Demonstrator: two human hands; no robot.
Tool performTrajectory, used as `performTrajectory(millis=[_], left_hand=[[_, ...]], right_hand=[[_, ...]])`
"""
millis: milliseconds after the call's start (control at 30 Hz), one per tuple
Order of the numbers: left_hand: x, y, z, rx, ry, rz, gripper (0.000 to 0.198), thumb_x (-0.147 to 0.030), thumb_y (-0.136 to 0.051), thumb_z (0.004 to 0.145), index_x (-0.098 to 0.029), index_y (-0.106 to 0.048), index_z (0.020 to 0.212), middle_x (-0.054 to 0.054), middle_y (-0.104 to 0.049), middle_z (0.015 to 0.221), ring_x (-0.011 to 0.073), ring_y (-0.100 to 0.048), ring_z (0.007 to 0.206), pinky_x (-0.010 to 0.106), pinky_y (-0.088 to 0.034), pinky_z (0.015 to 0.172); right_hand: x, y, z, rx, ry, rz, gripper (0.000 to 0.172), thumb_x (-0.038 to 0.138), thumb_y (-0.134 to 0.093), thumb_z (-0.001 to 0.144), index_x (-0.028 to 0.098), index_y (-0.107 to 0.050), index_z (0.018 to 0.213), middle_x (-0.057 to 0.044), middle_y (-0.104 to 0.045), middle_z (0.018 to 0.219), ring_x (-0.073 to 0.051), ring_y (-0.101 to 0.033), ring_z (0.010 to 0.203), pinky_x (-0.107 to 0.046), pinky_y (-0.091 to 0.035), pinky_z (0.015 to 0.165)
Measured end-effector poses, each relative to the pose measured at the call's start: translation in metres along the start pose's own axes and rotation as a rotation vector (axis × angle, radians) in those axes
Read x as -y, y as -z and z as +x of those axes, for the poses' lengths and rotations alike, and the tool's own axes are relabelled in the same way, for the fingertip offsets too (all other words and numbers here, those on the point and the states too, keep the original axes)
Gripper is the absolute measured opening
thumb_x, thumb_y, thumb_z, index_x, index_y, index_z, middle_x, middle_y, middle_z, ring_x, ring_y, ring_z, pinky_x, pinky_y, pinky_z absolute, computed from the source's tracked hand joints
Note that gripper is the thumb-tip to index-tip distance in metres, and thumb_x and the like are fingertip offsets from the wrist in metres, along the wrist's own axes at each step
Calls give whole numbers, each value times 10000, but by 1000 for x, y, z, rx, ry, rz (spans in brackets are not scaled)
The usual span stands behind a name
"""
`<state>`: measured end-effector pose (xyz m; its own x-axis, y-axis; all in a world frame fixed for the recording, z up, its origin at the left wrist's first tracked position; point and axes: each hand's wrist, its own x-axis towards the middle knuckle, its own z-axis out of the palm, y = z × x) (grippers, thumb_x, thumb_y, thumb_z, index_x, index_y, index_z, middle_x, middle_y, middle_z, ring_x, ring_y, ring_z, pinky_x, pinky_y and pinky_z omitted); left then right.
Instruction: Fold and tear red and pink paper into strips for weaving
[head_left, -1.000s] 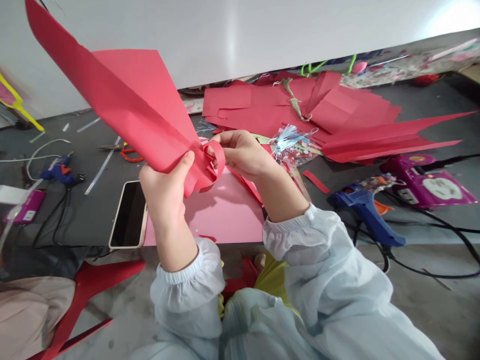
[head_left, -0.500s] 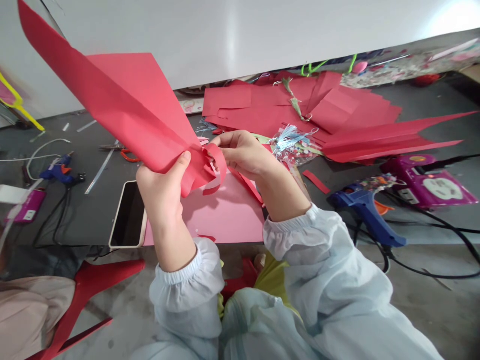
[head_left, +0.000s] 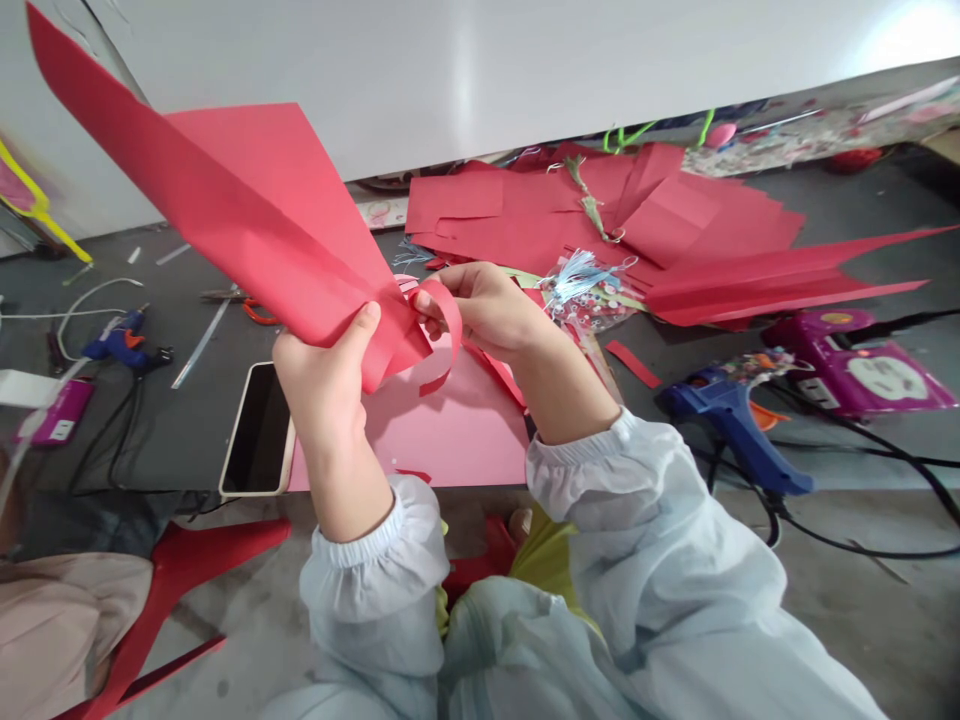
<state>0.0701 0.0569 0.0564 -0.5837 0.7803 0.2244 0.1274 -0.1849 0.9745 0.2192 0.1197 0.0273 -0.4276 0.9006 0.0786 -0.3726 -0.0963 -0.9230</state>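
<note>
My left hand (head_left: 330,375) is closed around the lower end of a large folded sheet of red paper (head_left: 255,220), its thumb pressed on top. The sheet rises up and to the left, above the table. At its lower right end my right hand (head_left: 484,310) pinches a narrow red paper strip (head_left: 452,335), which curls in a loop beneath the fingers. Whether the strip is joined to the sheet I cannot tell, since the fingers cover that spot. Under both hands lies a pink sheet (head_left: 457,430) with small red scraps on it.
Red paper sheets (head_left: 510,230) are heaped at the back, beside blue tassels (head_left: 574,280). A blue glue gun (head_left: 739,415) and a purple power strip (head_left: 855,370) stand right. Left are a phone (head_left: 257,430), scissors (head_left: 259,312) and another glue gun (head_left: 120,335). A person sits at lower left.
My right hand's fingers have shifted slightly, and the curled strip has swung a little to the right, away from the sheet's end. My left hand keeps its hold.
</note>
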Motion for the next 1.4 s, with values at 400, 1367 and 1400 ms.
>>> performTrajectory(millis=[400, 1367, 1400], left_hand=[[1, 0, 1, -34, -10, -21, 324, -238, -881, 566, -141, -731, 837, 63, -763, 918, 216, -727, 867, 366, -623, 855], [9, 7, 11, -41, 76, 20, 378, -244, -873, 547, -156, -721, 881, 88, -762, 1007, 252, -727, 932, 401, -618, 867], [10, 7, 12, -14, 89, 27, 379, -246, -874, 546, -158, -721, 881, 90, -762, 1005, 256, -727, 930, 408, -617, 870]], right_hand=[[3, -4, 0, -25, 8, 0, 365, 386, -930, 577, 121, -683, 625, 12, -613, 562, -62, -529, 514, -197, -437, 503], [0, -3, 4, -190, 34, 39, 430, 483, -936, 523, 157, -692, 661, 25, -624, 636, -66, -531, 564, -215, -461, 568], [-1, -2, 4, -172, 36, 52, 418, 482, -934, 535, 162, -703, 673, 21, -644, 661, -71, -556, 598, -212, -484, 604]])
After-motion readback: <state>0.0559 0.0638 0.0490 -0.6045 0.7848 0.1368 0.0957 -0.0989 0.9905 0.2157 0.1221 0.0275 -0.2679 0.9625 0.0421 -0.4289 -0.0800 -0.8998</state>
